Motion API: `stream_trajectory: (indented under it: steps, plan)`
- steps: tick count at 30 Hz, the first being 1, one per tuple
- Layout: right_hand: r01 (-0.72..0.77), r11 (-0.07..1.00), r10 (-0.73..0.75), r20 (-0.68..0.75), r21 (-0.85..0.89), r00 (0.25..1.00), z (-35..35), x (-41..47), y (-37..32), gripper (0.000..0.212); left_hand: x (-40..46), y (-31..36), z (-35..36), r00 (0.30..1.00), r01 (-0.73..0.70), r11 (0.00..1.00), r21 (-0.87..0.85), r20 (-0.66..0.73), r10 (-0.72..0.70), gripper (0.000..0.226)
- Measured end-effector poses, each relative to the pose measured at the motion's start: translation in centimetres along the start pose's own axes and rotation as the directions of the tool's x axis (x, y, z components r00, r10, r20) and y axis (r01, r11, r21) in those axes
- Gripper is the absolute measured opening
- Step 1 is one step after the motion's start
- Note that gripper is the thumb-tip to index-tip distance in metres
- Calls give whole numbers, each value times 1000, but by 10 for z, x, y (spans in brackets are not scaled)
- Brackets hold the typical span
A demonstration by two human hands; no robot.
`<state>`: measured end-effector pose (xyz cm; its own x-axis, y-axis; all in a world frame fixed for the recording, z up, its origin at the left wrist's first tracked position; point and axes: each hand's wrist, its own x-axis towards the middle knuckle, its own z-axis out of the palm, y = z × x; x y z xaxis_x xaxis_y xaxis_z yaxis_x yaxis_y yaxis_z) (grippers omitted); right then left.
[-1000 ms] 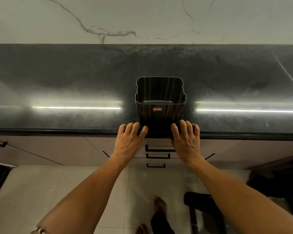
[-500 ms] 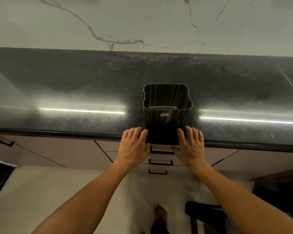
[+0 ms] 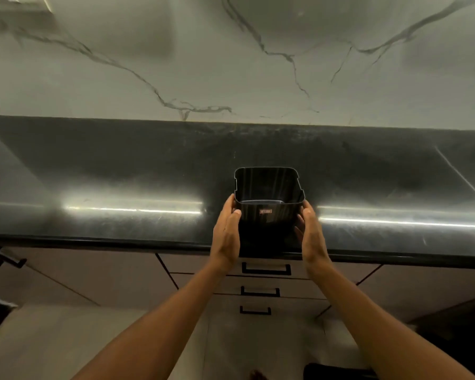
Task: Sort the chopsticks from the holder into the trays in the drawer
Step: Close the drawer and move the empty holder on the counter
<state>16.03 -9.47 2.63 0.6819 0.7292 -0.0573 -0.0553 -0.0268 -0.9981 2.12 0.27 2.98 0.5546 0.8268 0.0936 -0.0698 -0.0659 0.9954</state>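
A black square holder (image 3: 269, 198) stands upright on the dark counter (image 3: 121, 171), close to its front edge. Its inside looks dark; no chopsticks show in it. My left hand (image 3: 226, 234) presses flat against the holder's left side, and my right hand (image 3: 311, 234) against its right side, so both hands clasp it. Below the counter edge is a stack of three closed drawers; the top drawer (image 3: 266, 268) has a black handle. No trays are in view.
A white marble wall (image 3: 231, 56) rises behind the counter. Closed cabinet doors (image 3: 80, 275) flank the drawers. A dark stool or chair (image 3: 335, 373) stands on the tiled floor at the lower right, and a dark object sits at the far left edge.
Both hands have lifted off the counter's front edge and moved forward to the holder's two sides. The camera has tilted up, showing more wall.
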Motion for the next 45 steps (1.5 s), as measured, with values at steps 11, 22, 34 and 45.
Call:
stream_trajectory:
  steps: [11, 22, 34, 45]
  plan:
    - [45, 996, -50, 60, 80, 997, 17, 61, -13, 43, 72, 3, -2, 998, -34, 997, -67, 59, 38, 45]
    - [61, 996, -63, 17, 60, 998, 33, 234, -48, 47, 242, 28, 17, 995, -75, 994, -80, 54, 79, 50]
    - [64, 998, -64, 23, 26, 998, 49, 361, -42, 47, 375, -8, 21, 1000, -17, 1000, -13, -6, 17, 42]
    - [64, 998, -64, 46, 1, 997, 53, 388, -24, 46, 405, -38, 22, 994, 80, 994, -68, -67, -85, 30]
